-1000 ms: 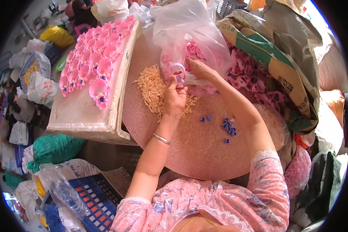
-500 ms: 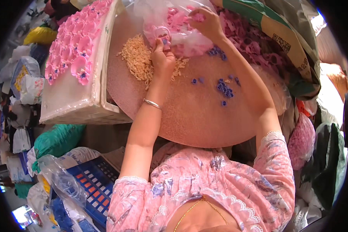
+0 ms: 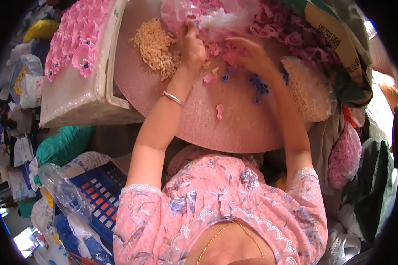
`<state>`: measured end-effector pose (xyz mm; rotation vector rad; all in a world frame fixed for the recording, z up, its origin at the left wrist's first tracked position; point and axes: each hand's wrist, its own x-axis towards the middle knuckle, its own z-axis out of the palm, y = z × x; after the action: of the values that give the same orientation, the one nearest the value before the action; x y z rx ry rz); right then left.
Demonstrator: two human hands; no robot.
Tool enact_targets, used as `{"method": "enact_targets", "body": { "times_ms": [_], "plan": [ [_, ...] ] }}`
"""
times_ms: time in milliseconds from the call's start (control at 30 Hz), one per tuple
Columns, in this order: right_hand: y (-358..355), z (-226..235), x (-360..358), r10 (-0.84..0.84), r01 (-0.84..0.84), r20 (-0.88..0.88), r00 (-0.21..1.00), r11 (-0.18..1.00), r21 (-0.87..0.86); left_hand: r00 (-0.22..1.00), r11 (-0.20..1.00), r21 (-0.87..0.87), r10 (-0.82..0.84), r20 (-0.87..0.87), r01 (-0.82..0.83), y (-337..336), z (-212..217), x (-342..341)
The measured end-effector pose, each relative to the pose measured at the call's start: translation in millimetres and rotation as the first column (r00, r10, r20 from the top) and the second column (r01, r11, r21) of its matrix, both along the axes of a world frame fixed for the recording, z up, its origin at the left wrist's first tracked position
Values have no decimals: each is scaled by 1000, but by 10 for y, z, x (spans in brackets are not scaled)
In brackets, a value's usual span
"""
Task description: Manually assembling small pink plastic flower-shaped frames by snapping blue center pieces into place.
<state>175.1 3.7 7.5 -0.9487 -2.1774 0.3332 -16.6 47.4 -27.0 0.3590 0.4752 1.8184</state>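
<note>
My left hand reaches to the far side of the round pink table and pinches the edge of a clear plastic bag full of pink plastic pieces. My right hand is just right of it, low over the table, fingers curled around a few pink pieces. More pink pieces lie loose between the hands, and one lies alone nearer me. Small blue pieces are scattered under my right wrist. A pile of beige pieces lies left of my left hand.
A white foam board stuck with pink flowers leans at the table's left. A bag of beige pieces and heaped pink pieces crowd the right rim. A blue crate and stuffed plastic bags stand around my seat.
My right hand has let go of the bag and dropped to the table by the pink pieces. Pink pieces now lie loose on the table. My left hand stays at the bag.
</note>
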Motion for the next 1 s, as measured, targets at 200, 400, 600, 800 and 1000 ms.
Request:
{"method": "enact_targets", "body": {
  "times_ms": [200,400,600,800,1000],
  "plan": [
    [-584,470,-81,335,-298,60,940,895,-332,841,983,22,-145,-521,183,134,-240,-464],
    [-1088,46,-275,362,-293,125,924,878,-378,946,999,32,41,-321,-33,78,165,-298],
    [-579,486,-275,-351,-114,-454,819,675,-729,893,902,-25,-430,-135,431,-387,609,-98],
    [-389,260,-109,-424,-376,-710,563,633,-676,790,793,-73,-609,-77,604,-472,524,24],
    [-367,295,-16,-548,-212,-503,668,509,-834,749,755,-134,-655,-104,642,-469,449,59]
  ]
}}
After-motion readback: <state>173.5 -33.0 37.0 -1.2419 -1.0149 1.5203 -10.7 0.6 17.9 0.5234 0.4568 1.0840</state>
